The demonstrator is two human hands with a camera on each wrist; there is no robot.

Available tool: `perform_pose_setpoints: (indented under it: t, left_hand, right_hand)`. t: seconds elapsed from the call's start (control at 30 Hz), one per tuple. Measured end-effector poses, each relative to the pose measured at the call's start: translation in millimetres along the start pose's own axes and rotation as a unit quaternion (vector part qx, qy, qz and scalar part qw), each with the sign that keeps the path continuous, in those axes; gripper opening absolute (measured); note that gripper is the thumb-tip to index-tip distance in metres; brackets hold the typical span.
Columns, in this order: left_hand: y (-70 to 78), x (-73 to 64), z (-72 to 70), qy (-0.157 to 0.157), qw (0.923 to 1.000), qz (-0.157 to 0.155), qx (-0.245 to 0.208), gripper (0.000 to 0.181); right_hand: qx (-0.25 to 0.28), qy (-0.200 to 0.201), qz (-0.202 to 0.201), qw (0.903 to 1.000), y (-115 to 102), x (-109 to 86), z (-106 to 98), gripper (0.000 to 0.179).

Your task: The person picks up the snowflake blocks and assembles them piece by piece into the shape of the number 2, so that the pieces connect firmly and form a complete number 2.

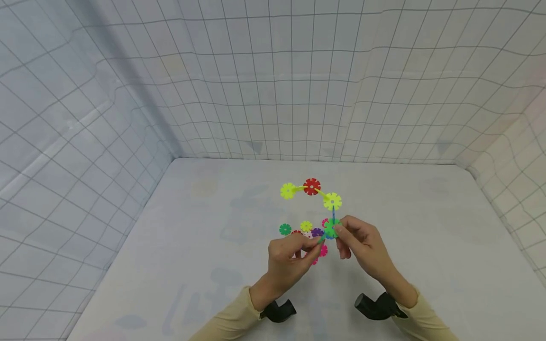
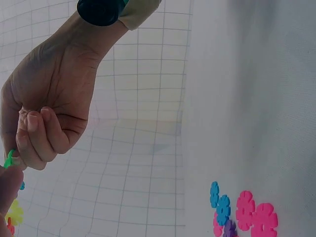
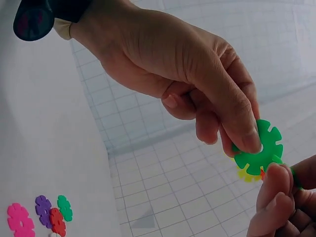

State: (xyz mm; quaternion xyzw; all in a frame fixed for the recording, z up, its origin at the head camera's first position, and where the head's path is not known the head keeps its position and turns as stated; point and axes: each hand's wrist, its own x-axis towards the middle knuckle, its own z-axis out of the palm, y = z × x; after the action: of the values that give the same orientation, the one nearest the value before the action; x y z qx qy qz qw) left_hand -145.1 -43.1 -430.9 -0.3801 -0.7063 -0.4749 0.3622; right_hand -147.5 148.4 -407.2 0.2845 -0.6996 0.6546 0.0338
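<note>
My right hand (image 1: 368,247) pinches a green notched disc (image 3: 266,140) between thumb and fingers. This disc ends a joined chain: a blue disc (image 1: 333,214) seen edge-on, a yellow disc (image 1: 332,201), a red disc (image 1: 312,186) and another yellow disc (image 1: 287,191), with yellow pieces edge-on between the last ones. Close by on the left, my left hand (image 1: 286,263) pinches a second, small-looking green piece (image 2: 9,159), mostly covered by the fingertips. In the right wrist view that piece meets the green disc's notched rim; whether it is slotted in, I cannot tell.
Several loose notched discs lie on the white table (image 1: 204,246) beneath and beyond my hands, among them a dark green one (image 1: 285,229), a yellow one (image 1: 306,226), a purple one (image 3: 43,211) and pink ones (image 2: 264,219). Grid-patterned sheeting (image 1: 273,94) walls the table's back and sides.
</note>
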Motion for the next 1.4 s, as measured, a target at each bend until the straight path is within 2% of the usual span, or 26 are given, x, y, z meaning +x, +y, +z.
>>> perform_pose_setpoints:
  t: [0.2,0.43,0.57,0.8,0.9,1.07,1.2,1.27,1.33,1.4]
  left_hand:
    - [0.3,-2.2,1.6,0.008,0.9999,0.009,-0.002,0.015]
    - [-0.1,-0.4,0.6,-0.002,0.9999,-0.002,0.010,0.012]
    - [-3.1,1.3,-0.8,-0.012,0.9997,-0.002,0.023,0.009]
    - [-10.6,-0.5,-2.8,-0.012,0.9973,0.023,0.069,0.009]
    - [-11.0,-0.9,-3.3,-0.021,0.9962,0.018,0.083,0.011]
    - [-10.7,0.6,-3.6,-0.049,0.9943,-0.013,0.094,0.017]
    - [-18.1,-1.1,-3.5,-0.070,0.9936,-0.047,0.075,0.020]
    - [-23.6,-4.2,-2.8,-0.087,0.9915,-0.075,0.062,0.019]
    - [-28.2,-7.6,-1.7,-0.112,0.9855,-0.116,0.054,0.017]
    - [-30.8,-11.1,-0.8,-0.148,0.9733,-0.166,0.058,0.015]
  right_hand:
    - [-0.004,-0.003,0.007,1.0000,0.7,0.4,0.7,0.022]
    - [-0.002,-0.006,0.013,0.9999,3.3,1.7,0.8,0.020]
    - [-0.004,-0.010,0.015,0.9998,6.2,2.5,0.3,0.018]
    - [-0.007,0.011,0.050,0.9987,9.4,2.0,4.1,0.012]
    - [-0.009,0.016,0.051,0.9985,10.8,1.5,5.1,0.009]
    - [-0.004,0.024,0.062,0.9978,11.5,2.3,3.5,0.009]
    - [0.011,0.047,0.080,0.9956,9.9,4.9,-0.7,0.015]
    - [0.025,0.060,0.084,0.9944,8.7,6.0,-4.1,0.018]
    - [0.043,0.070,0.083,0.9931,7.2,7.2,-8.0,0.021]
    - [0.061,0.073,0.084,0.9919,5.9,7.8,-11.7,0.023]
